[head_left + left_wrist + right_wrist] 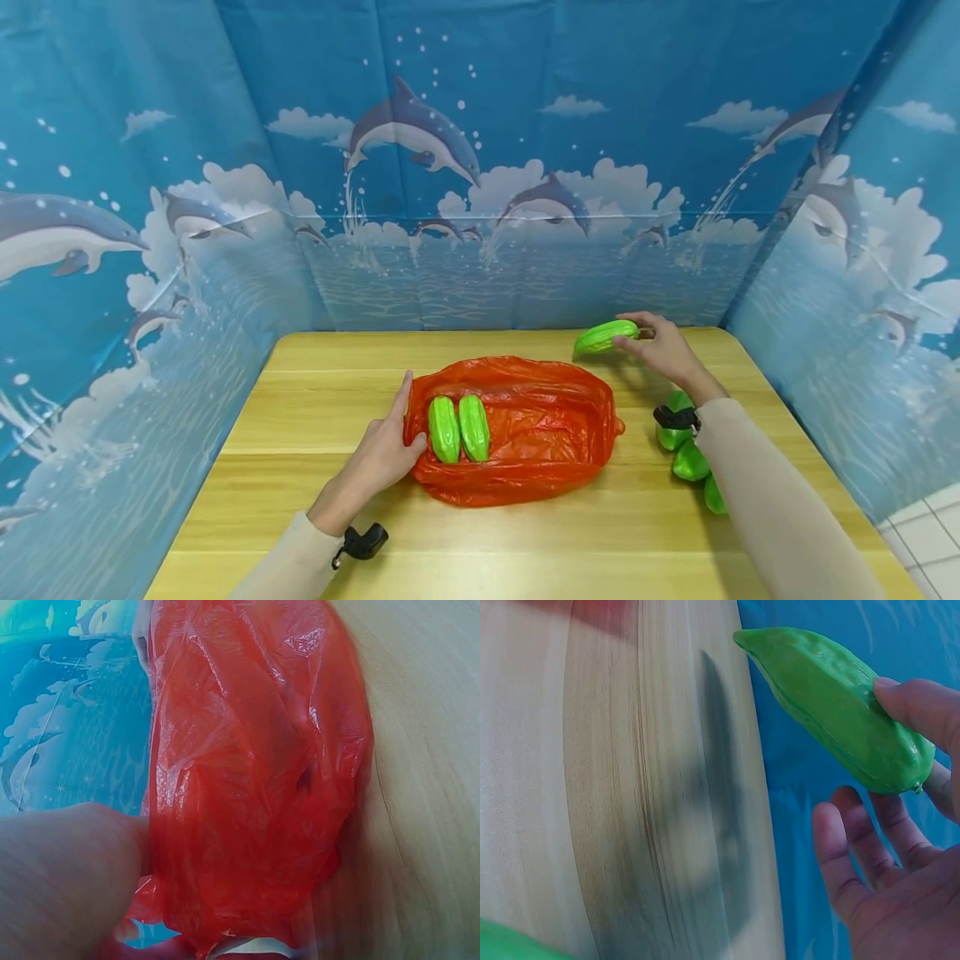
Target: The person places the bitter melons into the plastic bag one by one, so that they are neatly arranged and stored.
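Note:
An orange-red plastic bag (517, 492) lies with its mouth spread wide on the table. Two bright green toy bitter melons (474, 427) lie side by side in its left end. My left hand (382, 450) holds the bag's left rim, its index finger stretched along the edge and the thumb over the rim. In the left wrist view the red film (247, 772) hides part of the fingers. Beyond the bag's right end, my right hand (660, 346) pinches another bitter melon (840, 705) by one end, above the table, with its pointed tip facing left.
Several green vegetables (690, 461) lie on the right side of the table, partly covered by my right forearm. The wooden table (300, 408) ends at a blue dolphin-print curtain (465, 283) behind and on both sides.

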Demonstrator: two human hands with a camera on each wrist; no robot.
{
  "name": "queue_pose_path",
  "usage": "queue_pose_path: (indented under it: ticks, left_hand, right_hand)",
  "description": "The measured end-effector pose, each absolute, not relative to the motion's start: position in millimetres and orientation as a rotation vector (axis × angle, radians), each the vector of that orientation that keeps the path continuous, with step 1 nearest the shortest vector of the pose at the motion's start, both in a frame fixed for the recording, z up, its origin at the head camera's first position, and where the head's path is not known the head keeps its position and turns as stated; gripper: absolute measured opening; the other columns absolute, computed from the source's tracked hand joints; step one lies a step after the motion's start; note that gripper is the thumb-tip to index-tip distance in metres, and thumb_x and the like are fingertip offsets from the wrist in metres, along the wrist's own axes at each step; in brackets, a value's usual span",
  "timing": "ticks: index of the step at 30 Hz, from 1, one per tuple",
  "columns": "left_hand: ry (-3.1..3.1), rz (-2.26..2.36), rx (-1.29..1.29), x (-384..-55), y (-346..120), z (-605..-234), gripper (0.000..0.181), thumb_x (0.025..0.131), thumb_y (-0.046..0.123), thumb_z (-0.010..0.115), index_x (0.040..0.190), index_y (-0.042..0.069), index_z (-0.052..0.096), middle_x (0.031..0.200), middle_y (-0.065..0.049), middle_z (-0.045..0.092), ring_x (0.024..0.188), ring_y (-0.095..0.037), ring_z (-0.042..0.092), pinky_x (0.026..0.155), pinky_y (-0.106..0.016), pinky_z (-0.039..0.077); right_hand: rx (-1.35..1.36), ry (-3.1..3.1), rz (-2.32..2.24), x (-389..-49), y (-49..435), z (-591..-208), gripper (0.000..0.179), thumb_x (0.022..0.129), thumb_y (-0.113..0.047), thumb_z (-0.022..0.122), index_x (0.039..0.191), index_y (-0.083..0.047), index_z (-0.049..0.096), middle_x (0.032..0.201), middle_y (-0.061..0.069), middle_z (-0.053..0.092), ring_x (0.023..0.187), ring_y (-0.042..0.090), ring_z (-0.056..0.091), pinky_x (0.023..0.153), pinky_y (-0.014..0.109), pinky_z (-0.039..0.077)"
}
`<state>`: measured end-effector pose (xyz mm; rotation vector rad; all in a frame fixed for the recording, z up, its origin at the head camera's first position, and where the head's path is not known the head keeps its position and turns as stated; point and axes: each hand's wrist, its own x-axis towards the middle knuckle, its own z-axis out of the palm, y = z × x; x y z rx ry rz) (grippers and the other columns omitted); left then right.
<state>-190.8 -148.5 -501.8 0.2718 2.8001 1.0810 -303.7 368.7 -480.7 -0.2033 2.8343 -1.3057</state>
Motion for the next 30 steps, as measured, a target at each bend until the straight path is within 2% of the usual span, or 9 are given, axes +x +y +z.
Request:
queue_pose_path:
  ticks: [5,15,21,30]
  left_hand:
    - [2.800,1.068,0.262,-191.0,-147.6,-501.6,0.111,0.110,0.015,0.073,0.190,0.028,-0.003,0.067,-0.007,0.060,0.051,-0.021,0.056,0.054,-0.033,0.050]
    - [2.790,1.055,0.277,-189.9,-145.1,-500.7,0.111,0.110,0.015,0.074,0.190,0.027,-0.002,0.067,-0.007,0.059,0.051,-0.021,0.056,0.054,-0.033,0.051]
    - [2.794,1.048,0.282,-189.5,-144.7,-502.7,0.111,0.109,0.015,0.074,0.190,0.025,-0.002,0.065,-0.006,0.058,0.050,-0.021,0.055,0.054,-0.033,0.050]
    - [2.793,1.046,0.269,-190.0,-142.8,-500.4,0.111,0.109,0.015,0.074,0.190,0.025,-0.001,0.065,-0.006,0.058,0.050,-0.021,0.055,0.054,-0.033,0.049]
  right_hand:
    - [-0.201,2.846,-1.315,-300.4,368.9,-477.8,0.074,0.116,-0.048,0.073,0.175,-0.008,0.052,0.184,0.032,0.035,0.157,0.060,0.052,0.117,0.070,0.057]
    - [-0.198,2.861,-1.322,-290.2,369.5,-472.4,0.074,0.114,-0.050,0.074,0.175,-0.012,0.053,0.185,0.032,0.031,0.158,0.058,0.051,0.115,0.072,0.057]
    - [-0.230,2.892,-1.314,-287.7,368.1,-470.0,0.070,0.115,-0.045,0.075,0.173,-0.011,0.055,0.180,0.033,0.036,0.153,0.057,0.056,0.110,0.071,0.061]
    - [-0.232,2.924,-1.309,-284.7,366.5,-459.3,0.070,0.115,-0.045,0.075,0.173,-0.012,0.055,0.178,0.032,0.039,0.155,0.059,0.053,0.112,0.074,0.058]
